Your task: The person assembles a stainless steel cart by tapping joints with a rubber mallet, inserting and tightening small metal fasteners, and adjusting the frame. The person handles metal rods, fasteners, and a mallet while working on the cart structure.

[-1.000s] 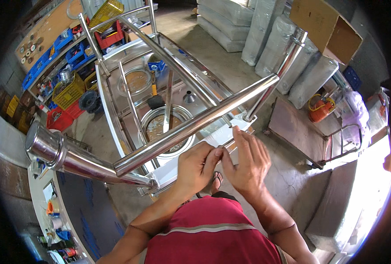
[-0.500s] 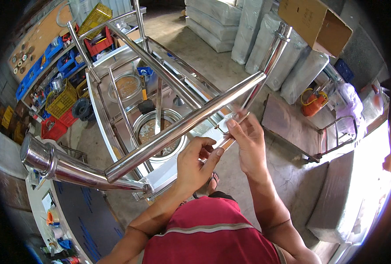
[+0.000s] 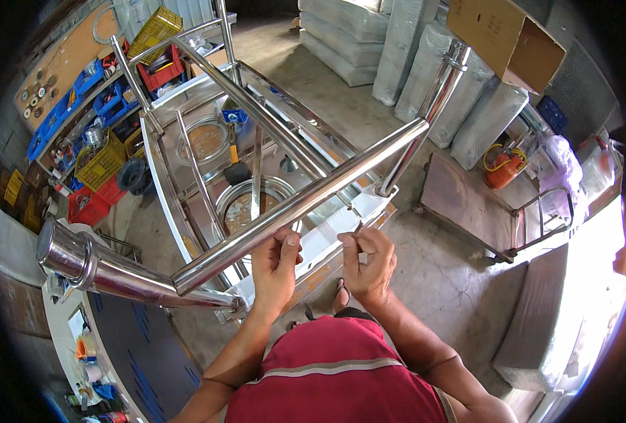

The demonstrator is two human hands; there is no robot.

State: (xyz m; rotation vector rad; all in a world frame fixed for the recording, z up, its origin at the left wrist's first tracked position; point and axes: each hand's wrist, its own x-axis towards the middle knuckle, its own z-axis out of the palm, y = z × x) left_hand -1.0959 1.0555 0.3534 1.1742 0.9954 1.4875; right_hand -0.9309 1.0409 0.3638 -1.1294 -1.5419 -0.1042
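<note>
An upturned stainless steel frame stands before me, with a thick polished crossbar (image 3: 302, 204) running diagonally over it. My left hand (image 3: 274, 271) is just below this bar, thumb and fingers closed; whatever they hold, if anything, is hidden. To its right, my right hand (image 3: 369, 264) pinches a small, thin, dark piece (image 3: 359, 227) between thumb and fingers. Beyond that hand, a small metal fitting (image 3: 350, 204) sticks out below the crossbar, near the frame's white edge panel (image 3: 327, 243).
Inside the frame lies a black-headed mallet (image 3: 236, 169) beside round metal rings (image 3: 285, 187). A flat trolley (image 3: 461, 204) stands at right, with an orange gas bottle (image 3: 503, 169) behind it. Wrapped packages (image 3: 341, 42) line the back. Bins and crates (image 3: 101, 166) fill the left.
Both hands have come down and toward me. The right hand has left the fitting below the crossbar and moved left; the left hand has moved left, its fingers more closed.
</note>
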